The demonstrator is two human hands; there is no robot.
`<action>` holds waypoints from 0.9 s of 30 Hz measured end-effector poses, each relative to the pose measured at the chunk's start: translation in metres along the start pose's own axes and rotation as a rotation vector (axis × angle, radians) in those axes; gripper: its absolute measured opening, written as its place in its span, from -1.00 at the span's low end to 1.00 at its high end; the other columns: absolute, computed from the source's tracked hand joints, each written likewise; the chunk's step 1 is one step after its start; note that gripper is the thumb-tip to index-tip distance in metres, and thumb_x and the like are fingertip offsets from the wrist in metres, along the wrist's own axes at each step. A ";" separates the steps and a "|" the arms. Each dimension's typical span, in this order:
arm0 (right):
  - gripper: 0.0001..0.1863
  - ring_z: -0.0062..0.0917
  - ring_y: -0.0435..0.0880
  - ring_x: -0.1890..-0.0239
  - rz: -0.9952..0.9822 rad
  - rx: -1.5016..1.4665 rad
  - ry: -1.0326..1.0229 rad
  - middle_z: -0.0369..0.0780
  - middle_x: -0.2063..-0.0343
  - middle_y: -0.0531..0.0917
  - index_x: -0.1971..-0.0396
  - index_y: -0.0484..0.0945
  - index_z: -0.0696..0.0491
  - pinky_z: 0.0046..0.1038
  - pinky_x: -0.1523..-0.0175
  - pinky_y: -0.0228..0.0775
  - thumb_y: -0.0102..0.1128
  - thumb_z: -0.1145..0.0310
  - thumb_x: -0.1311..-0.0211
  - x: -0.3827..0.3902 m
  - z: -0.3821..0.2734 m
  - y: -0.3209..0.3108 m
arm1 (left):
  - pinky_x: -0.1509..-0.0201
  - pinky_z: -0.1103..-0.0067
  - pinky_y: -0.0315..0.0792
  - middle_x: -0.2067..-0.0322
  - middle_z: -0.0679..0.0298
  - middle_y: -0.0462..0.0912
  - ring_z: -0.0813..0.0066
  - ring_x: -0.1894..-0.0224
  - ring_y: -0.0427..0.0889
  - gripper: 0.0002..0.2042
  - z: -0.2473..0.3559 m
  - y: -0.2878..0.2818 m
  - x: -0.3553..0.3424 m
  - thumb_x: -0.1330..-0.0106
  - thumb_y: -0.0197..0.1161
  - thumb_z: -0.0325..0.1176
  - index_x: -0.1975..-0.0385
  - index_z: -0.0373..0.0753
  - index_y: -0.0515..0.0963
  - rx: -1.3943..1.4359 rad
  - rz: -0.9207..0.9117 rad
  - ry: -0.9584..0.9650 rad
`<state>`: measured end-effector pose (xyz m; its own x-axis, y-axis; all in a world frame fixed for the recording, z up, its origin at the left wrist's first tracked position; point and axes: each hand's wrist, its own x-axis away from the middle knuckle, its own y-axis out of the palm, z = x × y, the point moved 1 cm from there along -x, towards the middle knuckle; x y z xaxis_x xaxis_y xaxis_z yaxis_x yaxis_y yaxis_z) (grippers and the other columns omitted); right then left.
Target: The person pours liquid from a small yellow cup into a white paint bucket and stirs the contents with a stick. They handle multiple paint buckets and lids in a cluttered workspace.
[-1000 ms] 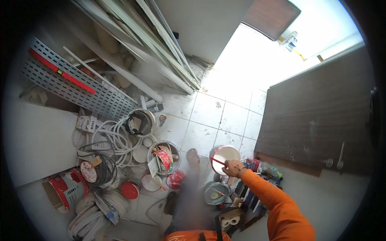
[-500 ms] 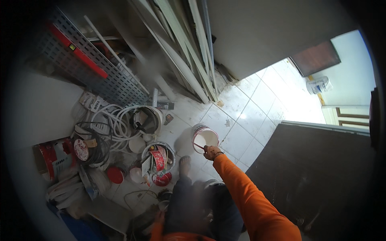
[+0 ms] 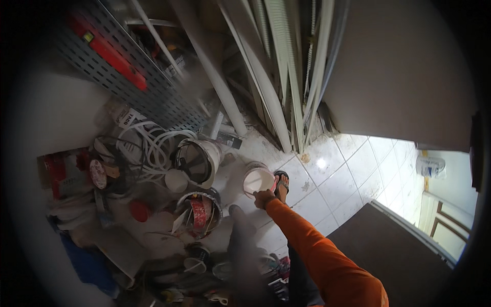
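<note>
My right hand point(image 3: 263, 198), at the end of an orange sleeve, is closed at the near rim of a white bucket point(image 3: 251, 173) with a reddish outside. It appears to grip the bucket's handle, though the fingers hide most of it. Pale walls show inside the bucket. My sandalled foot point(image 3: 282, 184) stands just right of it. My left hand is out of sight.
To the left stand a tool-filled bucket point(image 3: 219, 225), another bucket point(image 3: 214, 158) and coiled white hose point(image 3: 148, 159). Long pale strips point(image 3: 289, 77) lean at the back. A perforated metal tray point(image 3: 169, 105) bears a red level point(image 3: 115, 59). A dark panel point(image 3: 378, 256) lies right.
My view has turned, and my sandalled foot now shows beside the bucket. My right hand stays at the bucket's rim. A blurred left hand at the lower edge has left the view.
</note>
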<state>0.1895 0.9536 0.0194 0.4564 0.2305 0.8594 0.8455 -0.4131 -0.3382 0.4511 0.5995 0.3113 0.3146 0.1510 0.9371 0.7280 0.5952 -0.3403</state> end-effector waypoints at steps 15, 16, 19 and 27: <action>-0.72 -0.12 0.71 0.10 0.706 -0.128 -0.283 -0.02 0.12 0.67 0.07 0.63 0.04 -0.17 0.08 0.62 0.13 0.29 -0.28 -0.228 0.003 -0.083 | -0.13 0.16 0.47 -0.03 -0.08 0.60 -0.07 -0.03 0.58 -0.62 0.199 0.076 -0.028 -0.39 0.30 -0.30 -0.14 -0.32 0.52 0.186 0.627 0.265; -0.71 -0.11 0.71 0.07 0.846 0.215 -0.342 0.00 0.08 0.66 0.05 0.62 0.04 -0.16 0.07 0.61 0.15 0.28 -0.28 -0.263 0.049 -0.113 | -0.13 0.16 0.46 -0.02 -0.07 0.60 -0.07 -0.03 0.58 -0.64 0.226 0.054 -0.036 -0.39 0.29 -0.32 -0.11 -0.32 0.53 0.246 0.549 0.264; -0.36 -0.04 0.62 -0.14 0.767 -0.290 -0.077 0.11 -0.13 0.58 -0.23 0.39 0.10 -0.14 -0.19 0.50 0.26 0.03 -0.26 -0.330 -0.004 -0.150 | -0.14 0.16 0.46 0.01 -0.05 0.62 -0.07 -0.02 0.59 -0.69 0.204 0.046 -0.050 -0.38 0.29 -0.35 -0.06 -0.31 0.56 0.179 0.564 0.079; 0.15 0.00 0.54 -0.25 0.781 -0.766 0.391 0.16 -0.19 0.52 -0.38 -0.08 0.10 -0.08 -0.31 0.36 0.45 -0.13 0.03 -0.393 -0.025 -0.196 | -0.14 0.18 0.48 0.04 -0.03 0.64 -0.05 0.00 0.60 -0.73 0.197 0.047 -0.076 -0.38 0.29 -0.36 -0.02 -0.29 0.59 0.248 0.619 0.104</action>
<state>-0.1629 0.9216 -0.2424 0.5504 -0.5545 0.6242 -0.0781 -0.7786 -0.6227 0.3414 0.7712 0.2390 0.6947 0.4535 0.5583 0.2366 0.5889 -0.7728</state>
